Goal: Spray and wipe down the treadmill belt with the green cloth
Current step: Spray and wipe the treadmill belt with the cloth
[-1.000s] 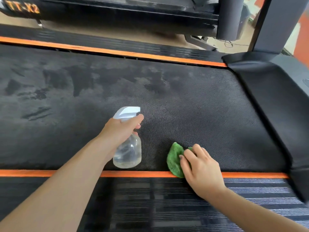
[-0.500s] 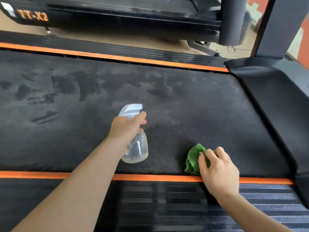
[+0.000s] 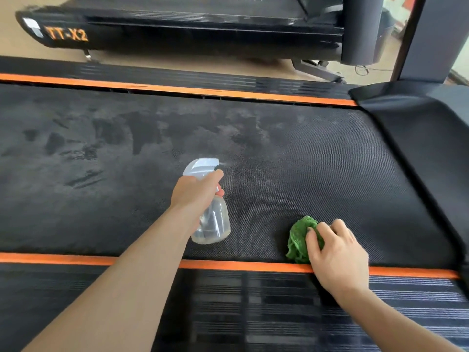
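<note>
The black treadmill belt (image 3: 317,158) stretches across the view, with dark wet patches on its left half. My left hand (image 3: 195,193) grips a clear spray bottle (image 3: 212,224) with a white trigger head, held over the belt's near middle with the nozzle aimed right; a faint mist shows at the nozzle. My right hand (image 3: 335,255) holds a crumpled green cloth (image 3: 299,237) pressed on the belt at its near edge, to the right of the bottle.
Orange stripes (image 3: 228,266) edge the belt near and far, with ribbed black side rails (image 3: 279,313) outside them. The black motor cover (image 3: 426,138) and an upright post (image 3: 441,39) stand at the right. A second treadmill marked TT-X2 (image 3: 68,34) stands behind.
My right hand slid the green cloth to the right along the belt's near edge. My left hand carried the bottle a little farther onto the belt, and mist now shows at the nozzle.
</note>
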`<state>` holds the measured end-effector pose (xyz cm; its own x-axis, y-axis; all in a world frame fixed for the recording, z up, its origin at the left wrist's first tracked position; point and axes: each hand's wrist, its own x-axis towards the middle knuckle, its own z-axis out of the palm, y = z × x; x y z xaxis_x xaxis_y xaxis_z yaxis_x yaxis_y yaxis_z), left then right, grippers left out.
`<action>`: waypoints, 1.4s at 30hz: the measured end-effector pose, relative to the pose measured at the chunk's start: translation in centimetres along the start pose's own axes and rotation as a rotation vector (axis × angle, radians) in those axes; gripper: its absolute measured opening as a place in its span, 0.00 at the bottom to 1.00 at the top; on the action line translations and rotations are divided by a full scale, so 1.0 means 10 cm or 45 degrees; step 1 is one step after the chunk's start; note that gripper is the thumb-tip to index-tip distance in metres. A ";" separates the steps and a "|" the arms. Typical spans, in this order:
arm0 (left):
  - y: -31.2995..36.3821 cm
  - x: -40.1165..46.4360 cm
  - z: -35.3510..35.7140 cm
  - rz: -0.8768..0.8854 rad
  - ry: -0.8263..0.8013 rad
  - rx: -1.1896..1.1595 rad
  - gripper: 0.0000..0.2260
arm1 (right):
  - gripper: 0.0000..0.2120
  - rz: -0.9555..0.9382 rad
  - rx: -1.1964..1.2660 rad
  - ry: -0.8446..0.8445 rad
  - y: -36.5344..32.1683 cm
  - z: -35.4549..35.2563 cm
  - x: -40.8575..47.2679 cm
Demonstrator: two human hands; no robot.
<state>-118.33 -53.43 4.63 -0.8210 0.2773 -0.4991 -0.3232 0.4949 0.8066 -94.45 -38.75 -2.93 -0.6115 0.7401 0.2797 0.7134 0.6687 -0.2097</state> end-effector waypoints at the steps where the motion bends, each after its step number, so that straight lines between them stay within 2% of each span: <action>1: -0.01 0.00 0.01 -0.003 -0.016 0.019 0.13 | 0.11 0.000 0.000 -0.001 0.00 0.00 0.00; 5: -0.03 -0.02 0.02 -0.023 -0.085 0.100 0.11 | 0.11 0.012 -0.005 -0.013 -0.01 -0.01 0.00; 10: -0.13 -0.05 -0.15 -0.061 -0.073 0.101 0.06 | 0.12 0.020 0.003 -0.037 0.00 -0.01 0.00; 16: -0.30 -0.14 -0.45 -0.091 0.085 0.103 0.07 | 0.13 0.023 0.001 -0.066 -0.01 -0.01 0.00; 21: -0.25 -0.30 -0.53 -0.086 0.134 -0.010 0.09 | 0.13 0.043 0.005 -0.080 -0.01 -0.02 0.00; 28: -0.28 -0.58 -0.68 -0.105 0.195 0.034 0.08 | 0.13 0.053 0.013 -0.101 -0.02 -0.03 -0.01; 36: -0.42 -0.89 -1.04 -0.154 0.251 0.395 0.17 | 0.15 0.048 0.007 -0.123 -0.05 -0.05 -0.01; 42: -0.49 -0.99 -1.21 -0.148 0.280 0.546 0.12 | 0.15 0.057 -0.013 -0.146 -0.05 -0.09 -0.01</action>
<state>-114.32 -68.52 9.44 -0.8859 0.0426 -0.4619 -0.2335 0.8194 0.5235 -94.46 -39.29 -2.06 -0.6140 0.7727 0.1609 0.7438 0.6346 -0.2099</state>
